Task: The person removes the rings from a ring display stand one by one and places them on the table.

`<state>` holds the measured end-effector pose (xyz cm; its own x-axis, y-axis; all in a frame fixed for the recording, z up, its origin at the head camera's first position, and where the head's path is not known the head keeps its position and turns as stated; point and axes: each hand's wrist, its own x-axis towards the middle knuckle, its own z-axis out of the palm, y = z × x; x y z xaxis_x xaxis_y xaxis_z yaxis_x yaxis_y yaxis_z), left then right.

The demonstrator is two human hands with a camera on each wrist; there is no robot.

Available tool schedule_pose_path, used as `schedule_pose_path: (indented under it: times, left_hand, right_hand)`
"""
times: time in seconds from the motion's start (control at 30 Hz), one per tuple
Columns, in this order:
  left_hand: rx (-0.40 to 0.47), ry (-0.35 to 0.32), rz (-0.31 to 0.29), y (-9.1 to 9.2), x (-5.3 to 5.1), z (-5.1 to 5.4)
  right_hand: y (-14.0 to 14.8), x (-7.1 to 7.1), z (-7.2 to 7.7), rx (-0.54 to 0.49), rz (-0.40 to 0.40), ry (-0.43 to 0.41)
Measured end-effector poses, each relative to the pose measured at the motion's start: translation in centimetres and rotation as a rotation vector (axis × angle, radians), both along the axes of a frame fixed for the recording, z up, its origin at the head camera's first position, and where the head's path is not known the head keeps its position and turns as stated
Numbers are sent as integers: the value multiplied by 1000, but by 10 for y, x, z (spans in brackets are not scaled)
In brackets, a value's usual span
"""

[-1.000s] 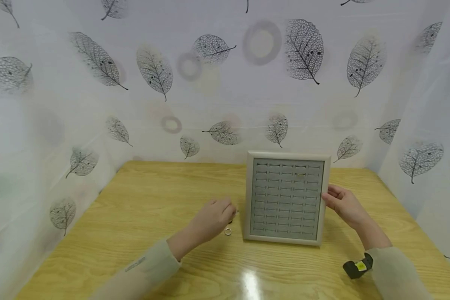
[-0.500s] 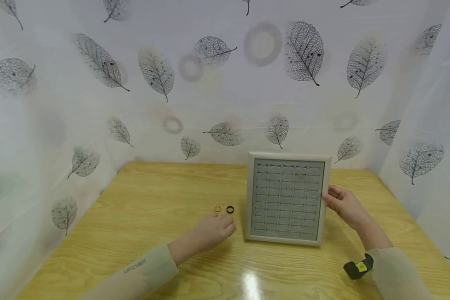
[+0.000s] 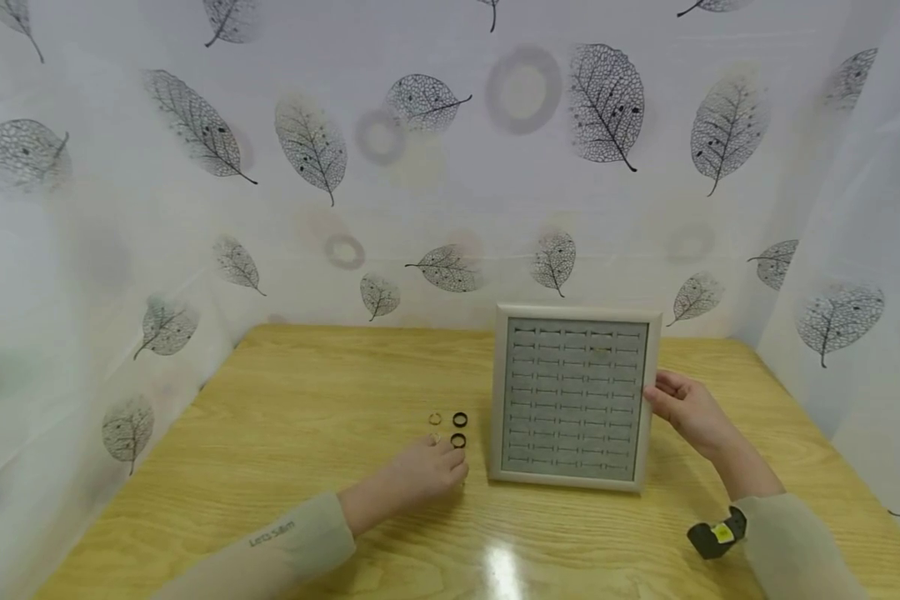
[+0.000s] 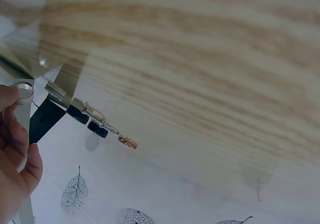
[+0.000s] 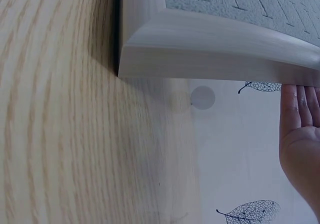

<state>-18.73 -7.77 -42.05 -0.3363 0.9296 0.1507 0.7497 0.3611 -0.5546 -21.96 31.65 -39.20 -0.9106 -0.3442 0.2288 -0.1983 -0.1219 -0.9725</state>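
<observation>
My left hand (image 3: 423, 477) is low over the table, left of a framed ring display board (image 3: 574, 396). In the left wrist view a silver ring (image 4: 24, 90) sits at its fingertips, pinched there. Just beyond that hand lie a black ring (image 3: 460, 420), a second black ring (image 3: 458, 441) and a gold ring (image 3: 435, 419); another light ring (image 3: 435, 438) is partly hidden by the knuckles. The board stands upright, its grey padded face lined with rows of slots. My right hand (image 3: 693, 417) grips the board's right edge, thumb in front and fingers behind.
The wooden table (image 3: 330, 383) carries the board and rings. A leaf-print curtain (image 3: 450, 183) hangs behind it and at both sides. A black device (image 3: 716, 535) with a yellow label is on the right wrist.
My left hand has drawn back toward the near edge from beside the board, uncovering the black and gold rings. My right hand and the board have stayed in place.
</observation>
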Motion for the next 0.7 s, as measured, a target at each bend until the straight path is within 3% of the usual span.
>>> schedule_pose_path:
  times: [0.17, 0.47, 0.7]
  left_hand:
    - [-15, 8, -6, 1, 0, -5]
    - [-109, -92, 55, 4, 5, -5]
    - [-111, -103, 68, 4, 6, -6]
  right_hand:
    - [0, -1, 0, -9, 11, 1]
    - [0, 0, 0, -12, 9, 5]
    - [0, -1, 0, -19, 12, 9]
